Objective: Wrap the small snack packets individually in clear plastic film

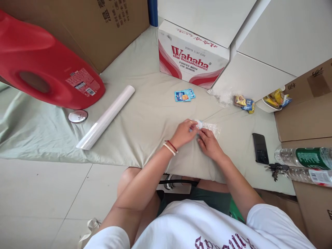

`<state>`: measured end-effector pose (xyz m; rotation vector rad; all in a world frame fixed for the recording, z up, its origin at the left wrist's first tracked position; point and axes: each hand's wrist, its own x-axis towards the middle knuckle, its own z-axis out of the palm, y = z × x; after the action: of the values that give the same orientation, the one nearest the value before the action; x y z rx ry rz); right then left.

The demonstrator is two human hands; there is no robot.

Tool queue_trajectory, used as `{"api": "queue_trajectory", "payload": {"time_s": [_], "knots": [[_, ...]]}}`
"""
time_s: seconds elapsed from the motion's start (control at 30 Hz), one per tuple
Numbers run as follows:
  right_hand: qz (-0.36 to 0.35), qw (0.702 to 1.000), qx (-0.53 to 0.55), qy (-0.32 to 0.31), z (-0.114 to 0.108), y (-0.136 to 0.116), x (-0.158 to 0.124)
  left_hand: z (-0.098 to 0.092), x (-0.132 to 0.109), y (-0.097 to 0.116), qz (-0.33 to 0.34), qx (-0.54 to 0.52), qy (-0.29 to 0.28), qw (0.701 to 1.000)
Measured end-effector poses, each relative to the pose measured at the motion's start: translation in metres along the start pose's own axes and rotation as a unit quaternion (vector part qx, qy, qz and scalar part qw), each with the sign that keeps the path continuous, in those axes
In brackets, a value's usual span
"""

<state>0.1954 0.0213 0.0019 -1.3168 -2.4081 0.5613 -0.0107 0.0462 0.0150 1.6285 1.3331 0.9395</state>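
Observation:
Both my hands meet over a small clear plastic bag lying on the pale green cloth. My left hand pinches the bag's left end, where something small and bluish shows between the fingers. My right hand has its fingers curled on the bag's near edge. A red cord and a white bracelet circle my left wrist. Two small blue snack packets lie on the cloth a little beyond my hands.
A white roll and a round metal lid lie left, by a big red plastic container. A Wahaha box stands behind. Snack packets, a white bowl, a black phone, keys and bottles sit right.

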Motion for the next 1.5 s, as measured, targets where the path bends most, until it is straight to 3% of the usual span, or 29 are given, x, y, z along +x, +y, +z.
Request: {"api": "queue_trajectory", "payload": {"time_s": [0.07, 0.13, 0.27, 0.37, 0.47, 0.63, 0.77, 0.87, 0.93, 1.0, 1.07, 1.13, 1.23, 1.37, 1.5], "knots": [[0.019, 0.999, 0.045, -0.001, -0.007, 0.000, 0.002, 0.011, -0.007, 0.004, 0.056, 0.138, -0.036, 0.988], [0.074, 0.994, 0.071, 0.047, -0.015, 0.003, 0.002, 0.019, -0.014, 0.006, 0.089, 0.253, -0.059, 0.962], [0.190, 0.965, -0.042, 0.176, -0.026, 0.022, 0.002, 0.027, -0.024, 0.007, 0.113, 0.347, -0.056, 0.929], [0.247, 0.956, -0.084, 0.133, -0.034, 0.037, 0.003, 0.029, -0.026, 0.004, 0.135, 0.352, -0.033, 0.926], [0.280, 0.956, 0.004, 0.083, -0.047, 0.039, 0.016, 0.030, -0.025, 0.002, 0.153, 0.354, -0.037, 0.922], [0.196, 0.961, 0.166, 0.100, -0.049, 0.009, 0.071, 0.027, -0.021, 0.007, 0.145, 0.357, -0.067, 0.920], [0.132, 0.988, 0.073, 0.020, -0.019, -0.023, 0.110, 0.015, -0.017, 0.006, 0.126, 0.315, -0.085, 0.937], [0.115, 0.993, 0.010, -0.017, 0.002, -0.034, 0.118, -0.006, -0.010, 0.000, 0.089, 0.251, -0.094, 0.959], [0.092, 0.995, -0.013, -0.027, 0.009, -0.036, 0.114, -0.025, -0.004, -0.006, 0.049, 0.183, -0.037, 0.981], [0.049, 0.997, -0.035, -0.040, 0.014, -0.035, 0.104, -0.044, 0.001, -0.011, -0.008, 0.077, 0.085, 0.993], [0.008, 0.997, -0.051, -0.050, 0.015, -0.033, 0.091, -0.061, 0.005, -0.014, -0.070, 0.003, 0.186, 0.980], [-0.011, 0.997, -0.060, -0.053, 0.013, -0.030, 0.078, -0.070, 0.006, -0.014, -0.115, -0.024, 0.236, 0.965], [-0.022, 0.995, -0.065, -0.076, 0.005, -0.021, 0.065, -0.069, 0.006, -0.012, -0.137, -0.029, 0.233, 0.962], [-0.040, 0.991, -0.042, -0.119, -0.006, -0.010, 0.058, -0.050, 0.007, -0.010, -0.112, -0.010, 0.177, 0.978], [0.002, 0.998, 0.008, -0.058, -0.011, -0.003, 0.056, -0.034, 0.009, -0.013, -0.087, -0.032, 0.133, 0.987]]}}
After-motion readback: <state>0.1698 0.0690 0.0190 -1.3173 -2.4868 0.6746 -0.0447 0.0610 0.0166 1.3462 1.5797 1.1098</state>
